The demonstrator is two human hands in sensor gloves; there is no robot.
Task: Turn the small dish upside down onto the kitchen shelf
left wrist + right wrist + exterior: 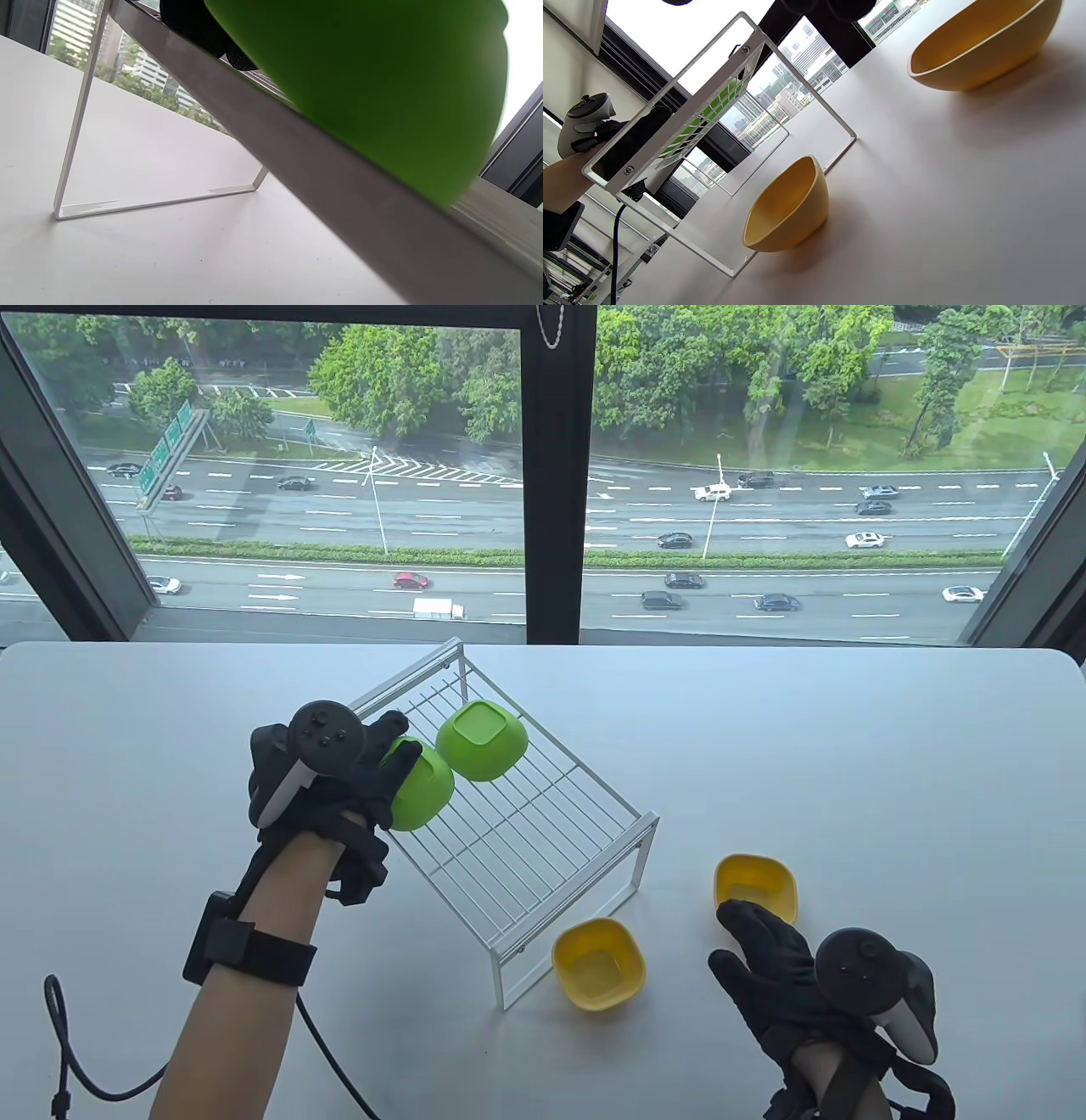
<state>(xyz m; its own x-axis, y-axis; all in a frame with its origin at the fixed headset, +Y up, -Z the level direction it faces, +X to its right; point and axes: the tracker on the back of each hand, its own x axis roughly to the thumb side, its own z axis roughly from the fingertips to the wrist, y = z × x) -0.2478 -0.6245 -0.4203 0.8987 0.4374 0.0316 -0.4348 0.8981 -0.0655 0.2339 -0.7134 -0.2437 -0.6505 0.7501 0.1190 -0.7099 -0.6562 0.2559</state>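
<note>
A white wire kitchen shelf (543, 831) stands mid-table. One green dish (484, 740) lies upside down on its far part. My left hand (386, 772) grips a second green dish (422, 786), turned bottom-up at the shelf's left edge; it fills the left wrist view (382, 97) just above the shelf rail (297, 165). Two yellow dishes sit upright on the table: one (598, 965) by the shelf's near leg, one (757, 884) further right. My right hand (751, 937) rests open on the table, fingertips at the right yellow dish's near rim.
The white table (891, 780) runs to a window ledge at the back. A black cable (76, 1069) trails from my left wrist over the near left table. In the right wrist view both yellow dishes (789, 207) (980, 46) and the shelf frame (683, 114) show.
</note>
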